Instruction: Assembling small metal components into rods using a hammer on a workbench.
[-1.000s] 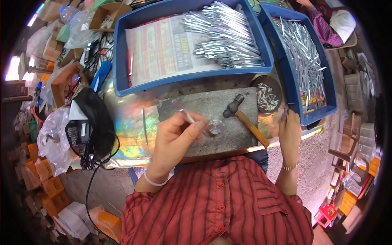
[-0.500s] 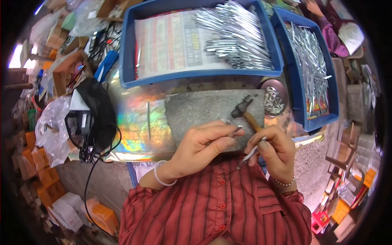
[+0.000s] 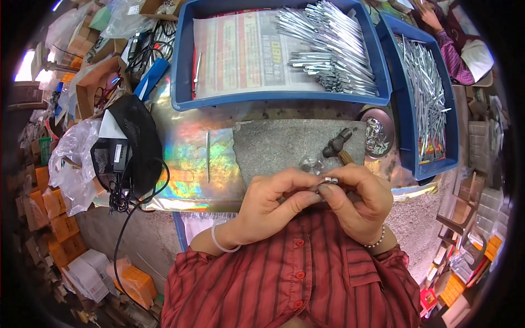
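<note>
Shiny metal piece (image 3: 330,180), rough matt slab (image 3: 290,142)

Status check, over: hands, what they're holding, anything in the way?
Left hand and right hand close together, pinching. Metal piece at their fingertips, mostly hidden. Hammer on stone slab just beyond, nothing visibly blocking.

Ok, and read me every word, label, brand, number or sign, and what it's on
I won't copy printed words out, but print stands here:
Pale sheet in the wide blue tray: large characters, left unquoted; finer lines too blurred.
Colourful sheet under metal strips in the narrower blue tray: partly covered, left unquoted.
White label on the small black box: too small to read.
Clear bag's label, upper left: also too small.
</note>
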Demonstrator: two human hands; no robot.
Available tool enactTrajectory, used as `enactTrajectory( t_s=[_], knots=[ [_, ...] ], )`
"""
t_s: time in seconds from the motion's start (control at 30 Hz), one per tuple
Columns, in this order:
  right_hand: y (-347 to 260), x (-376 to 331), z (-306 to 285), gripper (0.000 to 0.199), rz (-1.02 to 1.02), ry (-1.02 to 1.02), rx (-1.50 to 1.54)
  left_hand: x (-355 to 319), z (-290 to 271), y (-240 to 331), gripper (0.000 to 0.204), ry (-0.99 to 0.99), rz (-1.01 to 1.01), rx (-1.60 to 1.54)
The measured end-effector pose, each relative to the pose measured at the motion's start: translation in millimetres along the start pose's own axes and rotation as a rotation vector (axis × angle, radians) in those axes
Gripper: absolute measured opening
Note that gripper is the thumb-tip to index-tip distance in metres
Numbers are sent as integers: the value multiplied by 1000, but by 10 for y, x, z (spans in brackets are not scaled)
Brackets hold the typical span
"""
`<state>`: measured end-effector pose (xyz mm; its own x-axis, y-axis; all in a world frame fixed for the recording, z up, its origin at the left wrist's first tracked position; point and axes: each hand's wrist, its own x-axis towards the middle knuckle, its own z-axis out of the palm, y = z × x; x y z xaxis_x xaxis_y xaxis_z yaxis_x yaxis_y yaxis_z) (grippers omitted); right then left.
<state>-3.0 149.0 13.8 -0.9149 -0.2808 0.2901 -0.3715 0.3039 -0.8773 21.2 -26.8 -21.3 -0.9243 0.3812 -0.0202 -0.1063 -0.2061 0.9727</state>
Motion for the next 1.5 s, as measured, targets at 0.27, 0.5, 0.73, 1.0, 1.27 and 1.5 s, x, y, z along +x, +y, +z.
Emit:
enactTrajectory(
  t_s=[0.27,0.5,0.73,1.0,1.27,1.5],
  knots=[
    [26,13,3,15,-32,-13,34,11,16,-6,18,9,7,-29],
    [83,-19,-8,13,-17,-8,44,77,22,63,14,-35,4,147],
    [49,5,-29,11,416,-89,242,45,49,-15,11,-33,-247,-154],
    [160,14,-26,12,723,-79,563,131,-45,118,13,-154,-347,13],
    [303,72,-8,14,893,-52,731,300,-35,125,18,-159,-577,-187],
    [446,45,-40,12,926,2,877,451,-22,87,22,-178,-636,-257]
  ],
)
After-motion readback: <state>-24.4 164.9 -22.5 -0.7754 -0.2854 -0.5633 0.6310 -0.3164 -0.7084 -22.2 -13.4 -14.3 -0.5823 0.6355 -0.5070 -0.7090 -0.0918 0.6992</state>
